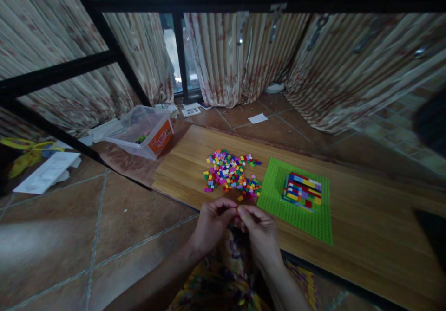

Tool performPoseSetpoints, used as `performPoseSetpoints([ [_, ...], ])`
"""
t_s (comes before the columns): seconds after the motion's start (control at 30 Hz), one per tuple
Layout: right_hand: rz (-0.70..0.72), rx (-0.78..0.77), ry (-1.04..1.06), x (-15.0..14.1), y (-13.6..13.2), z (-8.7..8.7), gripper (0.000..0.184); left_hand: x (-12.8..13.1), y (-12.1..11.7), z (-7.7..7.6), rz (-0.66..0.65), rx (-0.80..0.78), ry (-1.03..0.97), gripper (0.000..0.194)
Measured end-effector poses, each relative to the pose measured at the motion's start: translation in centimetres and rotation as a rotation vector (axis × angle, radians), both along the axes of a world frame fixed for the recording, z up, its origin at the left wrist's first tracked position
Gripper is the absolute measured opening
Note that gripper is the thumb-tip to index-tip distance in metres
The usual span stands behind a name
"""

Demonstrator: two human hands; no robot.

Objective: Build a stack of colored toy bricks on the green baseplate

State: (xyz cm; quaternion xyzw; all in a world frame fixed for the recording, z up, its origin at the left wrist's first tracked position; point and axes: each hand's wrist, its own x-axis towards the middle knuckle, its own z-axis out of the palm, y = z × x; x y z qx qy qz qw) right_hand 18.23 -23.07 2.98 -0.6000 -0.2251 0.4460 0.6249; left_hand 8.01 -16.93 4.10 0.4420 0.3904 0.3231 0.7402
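My left hand (216,218) and my right hand (257,225) meet in front of the table's near edge, thumbs and fingers closed in a pinch. Between the fingertips shows a bit of a small red toy brick (237,209), mostly covered by the fingers. Just beyond the hands lies a loose pile of many-coloured toy bricks (228,169). To the right of the pile is a green studded baseplate (272,195), carrying a low rectangular build of stacked coloured bricks (302,190).
The wooden table (362,213) stretches off to the right. Left of it, a clear plastic bin (139,132) with an orange label stands on the floor. White packaging (47,174) lies farther left. A black metal frame (223,0) and striped curtains (223,60) rise behind.
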Motion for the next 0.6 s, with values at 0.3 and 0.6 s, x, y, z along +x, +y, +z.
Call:
performPoseSetpoints([
  [0.3,-0.144,-0.044,-0.396,3.4,1.9,-0.4,0.027,0.7,2.1,-1.0,0.043,0.188,0.129,0.011],
  [0.6,-0.034,-0.084,-1.070,5.8,3.7,-1.7,0.031,1.8,4.2,-1.8,-0.047,0.863,0.619,0.017],
])
